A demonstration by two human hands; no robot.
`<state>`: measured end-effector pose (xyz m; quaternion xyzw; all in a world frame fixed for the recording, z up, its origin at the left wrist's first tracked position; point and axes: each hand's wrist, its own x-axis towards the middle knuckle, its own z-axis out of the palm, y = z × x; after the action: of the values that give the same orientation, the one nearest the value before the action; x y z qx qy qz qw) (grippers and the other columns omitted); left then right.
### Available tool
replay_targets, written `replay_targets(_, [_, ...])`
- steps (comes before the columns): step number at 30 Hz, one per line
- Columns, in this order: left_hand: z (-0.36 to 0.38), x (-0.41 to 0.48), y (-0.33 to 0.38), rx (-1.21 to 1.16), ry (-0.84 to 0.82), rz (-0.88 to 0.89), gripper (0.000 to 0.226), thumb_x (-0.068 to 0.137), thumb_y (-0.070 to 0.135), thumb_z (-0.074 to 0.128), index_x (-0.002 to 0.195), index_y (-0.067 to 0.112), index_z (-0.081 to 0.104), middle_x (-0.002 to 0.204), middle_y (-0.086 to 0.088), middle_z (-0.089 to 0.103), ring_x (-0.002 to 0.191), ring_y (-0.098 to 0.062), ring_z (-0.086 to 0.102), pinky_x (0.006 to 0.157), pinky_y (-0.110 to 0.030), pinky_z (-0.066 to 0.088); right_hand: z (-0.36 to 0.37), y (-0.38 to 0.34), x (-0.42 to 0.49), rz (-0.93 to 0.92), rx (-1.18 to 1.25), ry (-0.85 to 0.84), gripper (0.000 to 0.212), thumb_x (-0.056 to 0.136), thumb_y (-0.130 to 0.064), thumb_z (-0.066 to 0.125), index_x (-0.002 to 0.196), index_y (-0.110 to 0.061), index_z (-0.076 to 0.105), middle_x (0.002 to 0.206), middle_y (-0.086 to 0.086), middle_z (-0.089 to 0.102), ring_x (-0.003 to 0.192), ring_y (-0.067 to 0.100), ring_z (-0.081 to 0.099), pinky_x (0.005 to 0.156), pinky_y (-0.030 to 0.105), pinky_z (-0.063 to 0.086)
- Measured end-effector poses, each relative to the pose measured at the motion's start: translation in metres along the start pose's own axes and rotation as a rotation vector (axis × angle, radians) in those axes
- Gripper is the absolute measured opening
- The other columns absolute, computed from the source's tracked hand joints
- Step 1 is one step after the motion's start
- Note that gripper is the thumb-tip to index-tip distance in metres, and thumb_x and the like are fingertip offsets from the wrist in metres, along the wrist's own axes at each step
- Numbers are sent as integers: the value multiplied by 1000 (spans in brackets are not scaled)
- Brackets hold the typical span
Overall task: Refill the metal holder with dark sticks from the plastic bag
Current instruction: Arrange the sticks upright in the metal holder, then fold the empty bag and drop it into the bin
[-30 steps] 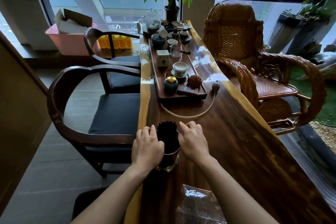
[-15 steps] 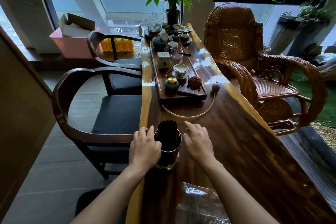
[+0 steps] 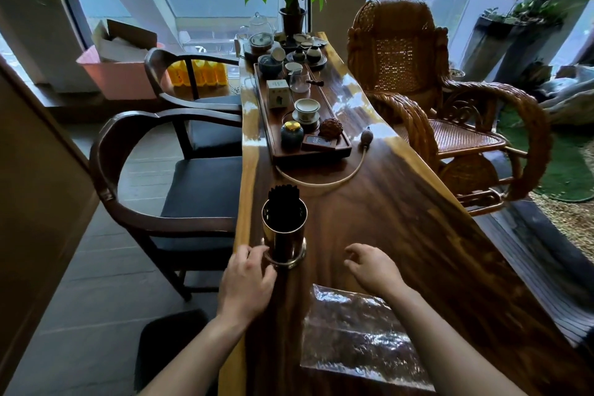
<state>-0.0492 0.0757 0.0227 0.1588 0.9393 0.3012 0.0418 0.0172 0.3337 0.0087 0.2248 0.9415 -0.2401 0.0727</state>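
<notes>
A shiny metal holder point(image 3: 284, 238) stands upright on the long wooden table point(image 3: 401, 235), near its left edge. A bundle of dark sticks point(image 3: 283, 199) pokes out of its top. My left hand point(image 3: 246, 283) rests by the holder's base, fingertips touching the bottom rim. My right hand point(image 3: 373, 268) hovers over the table to the right of the holder, fingers loosely curled and holding nothing. A clear plastic bag point(image 3: 360, 336) lies flat on the table just below my right hand.
A wooden tea tray point(image 3: 340, 151) with cups, jars and a teapot sits further up the table, with a tan hose point(image 3: 324, 183) looping in front of it. Two dark armchairs point(image 3: 167, 190) stand left, a wicker rocking chair point(image 3: 450, 112) right.
Both hands have pulled back from the holder's sides toward me. The left hand dropped to the holder's base; the right moved away to the right, above the bag.
</notes>
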Motion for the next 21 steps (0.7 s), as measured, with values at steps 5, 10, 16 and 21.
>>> replay_targets(5, [43,-38,-1,23,-275,-147,40,94,37,56,131,23,58,124,0,61,112,-15,58,94,-28,47,10,34,-18,43,-155,-187,51,90,-42,61,139,-29,55,135,0,63,126,23,56,100,38,50])
replay_targets(10, [76,-66,6,115,-524,-284,51,88,55,61,128,25,59,125,3,66,111,-15,62,88,-27,48,19,59,-30,65,-338,-281,60,92,-46,58,147,-29,44,143,1,53,130,28,47,103,44,48])
replay_targets(16, [91,-76,22,96,-519,-402,34,80,54,73,100,29,61,99,10,67,90,-10,62,76,-26,51,32,72,-43,80,-343,-291,56,88,-38,67,140,-31,49,134,1,55,127,27,47,100,41,48])
replay_targets(21, [100,-79,12,-63,-462,-432,8,84,32,75,86,26,71,94,8,71,88,-10,66,81,-29,57,41,76,-54,118,-210,-180,19,88,-26,59,103,-25,72,108,-1,64,111,22,54,87,34,51])
